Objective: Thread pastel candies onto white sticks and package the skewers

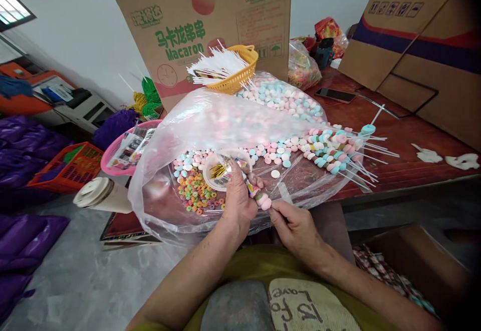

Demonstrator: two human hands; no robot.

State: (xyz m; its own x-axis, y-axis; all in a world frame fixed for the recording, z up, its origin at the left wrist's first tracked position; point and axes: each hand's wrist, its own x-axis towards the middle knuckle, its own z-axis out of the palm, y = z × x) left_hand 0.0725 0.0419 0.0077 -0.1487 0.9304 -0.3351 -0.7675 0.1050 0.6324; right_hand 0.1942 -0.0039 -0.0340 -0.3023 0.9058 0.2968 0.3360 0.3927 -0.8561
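My left hand is closed around the upper part of a candy skewer, which has pink and green pieces and a shiny printed wrapper at its top. My right hand pinches the skewer's lower end just below the last pink candy. The stick itself is mostly hidden by my fingers. Right behind my left hand stands a small white tub with gold twist ties. Loose pastel candies and coloured ring candies lie on a clear plastic sheet around it.
Finished-looking candy skewers are piled at the right. A yellow basket of white sticks sits behind, before a large carton. A pink basket with packets and a lidded paper cup stand left; a phone lies back right.
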